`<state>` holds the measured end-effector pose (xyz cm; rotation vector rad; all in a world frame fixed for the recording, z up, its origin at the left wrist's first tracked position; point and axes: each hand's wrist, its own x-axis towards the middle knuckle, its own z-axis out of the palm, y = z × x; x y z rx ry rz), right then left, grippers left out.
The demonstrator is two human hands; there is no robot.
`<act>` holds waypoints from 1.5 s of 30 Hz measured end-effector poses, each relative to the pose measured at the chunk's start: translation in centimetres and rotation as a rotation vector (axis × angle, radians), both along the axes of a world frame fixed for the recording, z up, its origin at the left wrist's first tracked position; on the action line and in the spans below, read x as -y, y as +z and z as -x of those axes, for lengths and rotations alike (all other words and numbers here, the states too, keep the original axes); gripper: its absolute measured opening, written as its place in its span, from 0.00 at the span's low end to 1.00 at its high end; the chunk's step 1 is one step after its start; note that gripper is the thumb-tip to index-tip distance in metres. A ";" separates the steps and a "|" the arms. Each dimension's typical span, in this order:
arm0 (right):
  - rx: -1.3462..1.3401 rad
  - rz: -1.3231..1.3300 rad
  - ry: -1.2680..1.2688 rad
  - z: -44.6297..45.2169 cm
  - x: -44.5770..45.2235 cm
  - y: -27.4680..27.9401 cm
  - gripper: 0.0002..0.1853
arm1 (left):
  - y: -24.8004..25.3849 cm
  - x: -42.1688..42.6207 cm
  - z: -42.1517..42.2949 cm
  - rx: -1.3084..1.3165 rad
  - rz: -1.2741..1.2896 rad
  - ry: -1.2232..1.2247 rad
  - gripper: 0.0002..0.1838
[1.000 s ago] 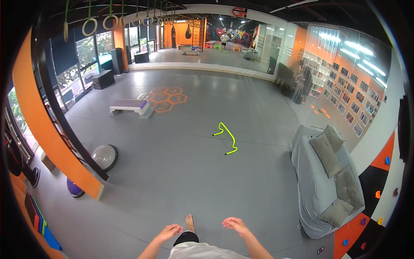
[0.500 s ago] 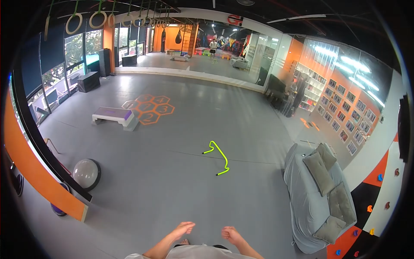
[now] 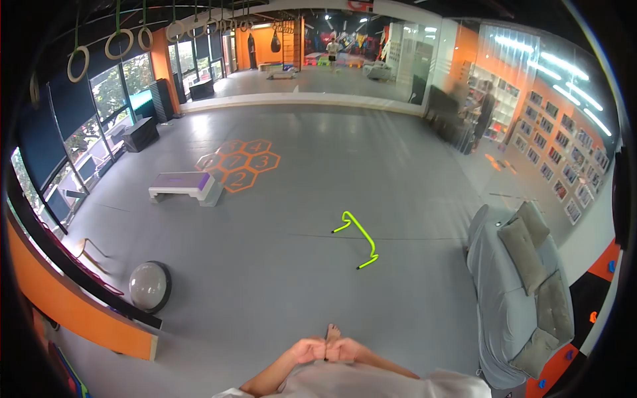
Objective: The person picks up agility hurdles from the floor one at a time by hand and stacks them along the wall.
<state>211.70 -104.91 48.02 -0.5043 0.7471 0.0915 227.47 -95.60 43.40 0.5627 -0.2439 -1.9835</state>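
Note:
My left hand (image 3: 308, 350) and my right hand (image 3: 344, 349) are close together in front of my body, low in the head view. Their fingers are curled in and seem to meet, or nearly so; no object shows in either hand. Just beyond them one bare foot (image 3: 333, 330) is on the grey floor. A bright yellow-green hurdle (image 3: 361, 231) lies on the floor ahead, slightly right, well apart from my hands.
On the right stands a covered sofa (image 3: 497, 285) with cushions. To the left are a balance dome (image 3: 148, 286), a wooden stool (image 3: 85, 251) and a step platform (image 3: 184, 184). Rings (image 3: 119, 44) hang upper left. A mirror (image 3: 358, 83) spans the far wall.
My hands have come together from apart. A foot now shows farther forward beyond them. The view has turned left, so the hurdle and sofa appear farther right.

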 end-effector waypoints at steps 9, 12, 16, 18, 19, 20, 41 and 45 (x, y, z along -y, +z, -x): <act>0.666 -0.103 0.406 -10.4 20.7 -1.7 0.20 | 5.4 16.3 -9.0 0.321 0.135 0.148 0.21; 0.672 -0.084 0.361 -11.4 23.9 -2.4 0.21 | 5.4 20.2 -10.2 0.280 0.122 0.148 0.21; 0.593 -0.131 0.266 -11.5 27.5 -3.4 0.20 | 3.3 24.8 -10.4 0.090 0.028 0.160 0.21; 0.541 -0.122 0.242 -12.4 29.5 -3.4 0.21 | 1.9 27.4 -11.6 -0.095 -0.018 0.153 0.20; 0.553 -0.090 0.224 -12.9 30.6 -3.7 0.21 | 1.5 28.8 -12.3 -0.119 -0.023 0.134 0.20; 0.566 -0.057 0.207 -13.7 32.0 -4.1 0.21 | 1.2 30.4 -13.3 -0.141 -0.027 0.115 0.20; 0.326 0.260 -0.664 -20.5 60.7 -4.2 0.17 | 2.6 66.0 -32.8 0.489 -0.012 -0.177 0.20; 0.192 0.198 -0.766 -20.7 65.1 -6.3 0.18 | 0.5 71.1 -34.1 0.535 -0.118 -0.228 0.18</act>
